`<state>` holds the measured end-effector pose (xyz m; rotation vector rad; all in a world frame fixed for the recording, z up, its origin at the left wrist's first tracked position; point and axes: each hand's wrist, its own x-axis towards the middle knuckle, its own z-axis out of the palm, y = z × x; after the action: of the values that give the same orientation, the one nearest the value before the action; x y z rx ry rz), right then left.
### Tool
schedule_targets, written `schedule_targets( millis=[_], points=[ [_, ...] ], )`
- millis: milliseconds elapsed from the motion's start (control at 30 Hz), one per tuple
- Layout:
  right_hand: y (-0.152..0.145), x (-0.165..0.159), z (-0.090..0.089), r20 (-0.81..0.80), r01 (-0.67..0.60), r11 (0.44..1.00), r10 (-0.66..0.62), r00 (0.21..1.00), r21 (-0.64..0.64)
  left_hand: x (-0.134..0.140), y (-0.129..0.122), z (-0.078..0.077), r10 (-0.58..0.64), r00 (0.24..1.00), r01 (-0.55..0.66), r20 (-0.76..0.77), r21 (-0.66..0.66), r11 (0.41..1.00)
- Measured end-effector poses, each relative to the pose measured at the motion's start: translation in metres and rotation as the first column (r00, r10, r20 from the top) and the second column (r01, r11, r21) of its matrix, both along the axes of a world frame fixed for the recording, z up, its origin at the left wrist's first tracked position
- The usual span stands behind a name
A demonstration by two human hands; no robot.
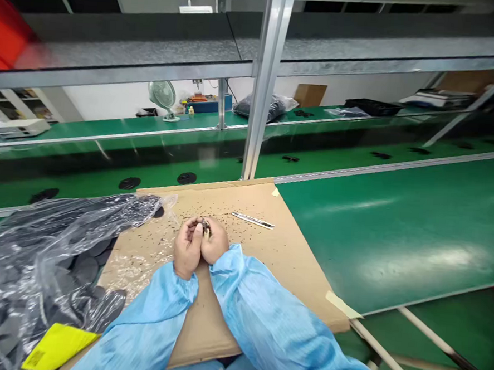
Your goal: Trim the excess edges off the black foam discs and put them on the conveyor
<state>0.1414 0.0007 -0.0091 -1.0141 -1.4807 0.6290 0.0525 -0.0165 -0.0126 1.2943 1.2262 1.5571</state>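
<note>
My left hand (188, 247) and my right hand (215, 242) meet over the cardboard sheet (307, 289), fingers curled in against each other. Between them shows a small dark piece (206, 227), largely hidden by the fingers; its exact kind cannot be made out. Small dark scraps (224, 206) lie scattered over the cardboard around and beyond my hands. Just past my right hand rests a slim white-and-black tool (253, 220). To the left, a transparent plastic bag (72, 224) partly covers many flat black discs (86, 270).
A yellow sheet (59, 346) lies on the bag at the lower left. Behind the cardboard, a metal post (263, 85) rises to a shelf. Black discs (186, 178) sit at intervals along the green conveyor belt (214, 169). A green tabletop (395, 227) extends right.
</note>
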Motion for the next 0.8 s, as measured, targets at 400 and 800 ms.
schedule_targets(
  millis=[400,800],
  points=[
    [0.004,0.002,0.002,0.146,-0.132,0.99,0.137,0.98,-0.045,-0.003,0.005,0.002,-0.12,0.991,0.115,-0.053,-0.093,0.989],
    [0.001,-0.003,-0.004,0.169,-0.054,0.997,0.045,0.985,0.049,-0.008,0.014,-0.012,-0.149,0.989,0.148,-0.025,-0.049,0.988]
  ],
)
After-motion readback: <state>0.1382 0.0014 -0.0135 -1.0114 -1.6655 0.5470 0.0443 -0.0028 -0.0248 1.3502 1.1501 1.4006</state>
